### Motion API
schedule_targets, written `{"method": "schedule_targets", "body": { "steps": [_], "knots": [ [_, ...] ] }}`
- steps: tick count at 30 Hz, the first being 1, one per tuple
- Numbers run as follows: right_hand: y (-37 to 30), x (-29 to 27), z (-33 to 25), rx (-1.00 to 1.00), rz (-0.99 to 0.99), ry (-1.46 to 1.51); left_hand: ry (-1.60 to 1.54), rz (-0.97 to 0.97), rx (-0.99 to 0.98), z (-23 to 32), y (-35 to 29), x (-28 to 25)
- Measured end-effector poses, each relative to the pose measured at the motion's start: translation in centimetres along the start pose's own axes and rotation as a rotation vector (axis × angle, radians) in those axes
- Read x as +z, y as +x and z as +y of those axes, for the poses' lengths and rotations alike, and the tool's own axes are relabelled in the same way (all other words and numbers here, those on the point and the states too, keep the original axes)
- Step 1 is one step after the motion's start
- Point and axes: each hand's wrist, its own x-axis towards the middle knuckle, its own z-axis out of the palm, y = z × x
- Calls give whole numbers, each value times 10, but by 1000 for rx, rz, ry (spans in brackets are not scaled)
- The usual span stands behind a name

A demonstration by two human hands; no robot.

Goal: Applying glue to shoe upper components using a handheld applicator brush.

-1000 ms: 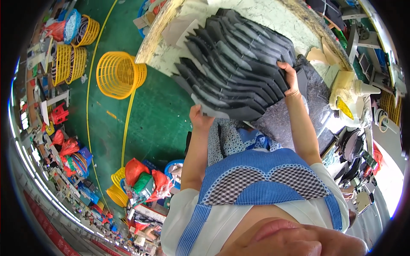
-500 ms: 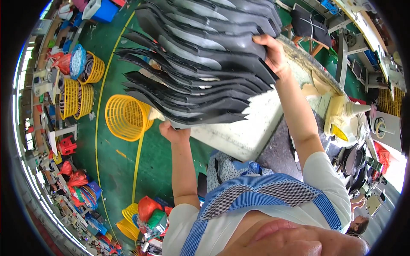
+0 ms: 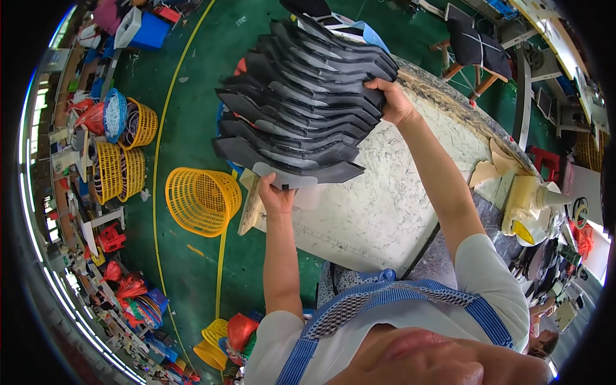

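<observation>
A long fan of overlapping black sheet pieces with light grey patches (image 3: 314, 109) stretches between my hands, over the pale worktable (image 3: 385, 186). They look like cut parts of one angled shape; their exact kind cannot be made out. My left hand (image 3: 277, 197) grips the near end, thumb on top of the lowest piece and fingers mostly hidden beneath. On the right side, my right hand (image 3: 393, 102) is closed round the edges of the pieces farther up, its thumb on top. The tabletop under the fan is largely hidden.
Left of the table, a yellow plastic basket (image 3: 204, 200) rests on the green floor. More yellow baskets (image 3: 119, 170) stand along the left workbenches. A cream glue-pot-like container (image 3: 529, 208) sits at the table's right corner, near tan scraps (image 3: 491, 167). A stool (image 3: 475, 58) stands beyond.
The fan of black pieces has come down and away from me toward the table and looks smaller. Both hands keep their grip, and more of the tabletop shows.
</observation>
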Motion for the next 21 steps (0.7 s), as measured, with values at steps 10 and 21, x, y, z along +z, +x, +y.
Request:
{"method": "schedule_targets", "body": {
  "steps": [10, 21],
  "knots": [
    [-2, 142, -4, -9, -359, -218, -331, -162, 121, 43, -40, -44],
    [10, 95, -2, 0, -200, -150, -147, 20, 191, 31, -29, -8]
  ]
}}
